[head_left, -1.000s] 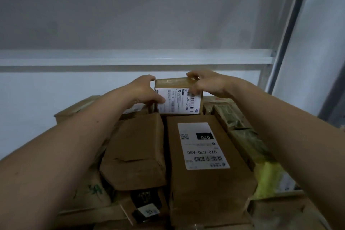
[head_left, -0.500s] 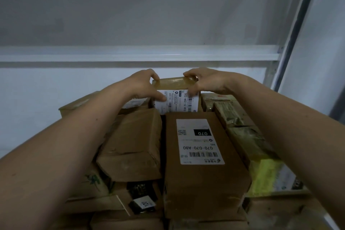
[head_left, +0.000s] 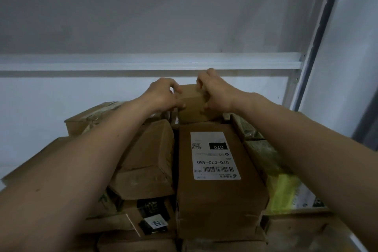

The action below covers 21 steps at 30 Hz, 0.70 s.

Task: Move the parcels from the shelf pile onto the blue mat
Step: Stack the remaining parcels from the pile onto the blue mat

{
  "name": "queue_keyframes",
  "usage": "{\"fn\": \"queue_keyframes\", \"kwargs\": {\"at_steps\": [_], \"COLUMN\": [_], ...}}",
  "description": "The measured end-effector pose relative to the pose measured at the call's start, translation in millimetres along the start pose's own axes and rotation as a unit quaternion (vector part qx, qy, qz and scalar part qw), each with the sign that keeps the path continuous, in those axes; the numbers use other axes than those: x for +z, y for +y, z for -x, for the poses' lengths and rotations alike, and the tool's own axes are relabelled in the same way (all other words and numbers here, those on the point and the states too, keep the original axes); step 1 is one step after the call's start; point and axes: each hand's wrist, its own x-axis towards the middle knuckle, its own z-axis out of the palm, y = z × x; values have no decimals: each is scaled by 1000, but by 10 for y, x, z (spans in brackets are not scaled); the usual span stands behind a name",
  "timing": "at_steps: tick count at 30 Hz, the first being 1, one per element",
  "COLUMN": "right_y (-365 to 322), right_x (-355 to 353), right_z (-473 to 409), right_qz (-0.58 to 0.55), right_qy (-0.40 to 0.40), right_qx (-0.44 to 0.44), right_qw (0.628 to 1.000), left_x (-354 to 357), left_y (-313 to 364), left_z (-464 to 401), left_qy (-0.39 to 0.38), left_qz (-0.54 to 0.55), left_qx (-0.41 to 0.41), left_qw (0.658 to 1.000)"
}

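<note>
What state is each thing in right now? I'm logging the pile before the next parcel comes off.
small brown parcel: at the back of the pile, gripped from both sides, plain face toward the camera.
left hand: fingers curled on the parcel's left side.
right hand: fingers curled over its top right edge.
long labelled box: lying flat, label up, untouched.
brown box beside it: tilted, untouched.
blue mat: not in view.

- White horizontal shelf beam [head_left: 143, 61]: spans the view at 12 o'clock.
- Grey wall [head_left: 153, 6]: above the beam.
- Upright post [head_left: 319, 26]: at 2 o'clock.
</note>
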Motion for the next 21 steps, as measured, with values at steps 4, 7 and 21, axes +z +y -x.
{"fn": "queue_keyframes", "kwargs": {"at_steps": [4, 7, 21], "right_y": [-28, 17, -112], "right_x": [-51, -90, -165], "right_z": [-78, -122, 81], "right_qz": [-47, -61, -110], "right_qy": [48, 12, -138], "right_qx": [21, 112, 151], "right_qw": [998, 992, 973], "left_x": [-73, -91, -96], "left_y": [27, 1, -112], "left_z": [-8, -21, 68], "left_qy": [8, -17, -42], "left_qz": [-69, -73, -109], "left_qx": [-22, -27, -32], "left_qw": [997, 997, 993]}}
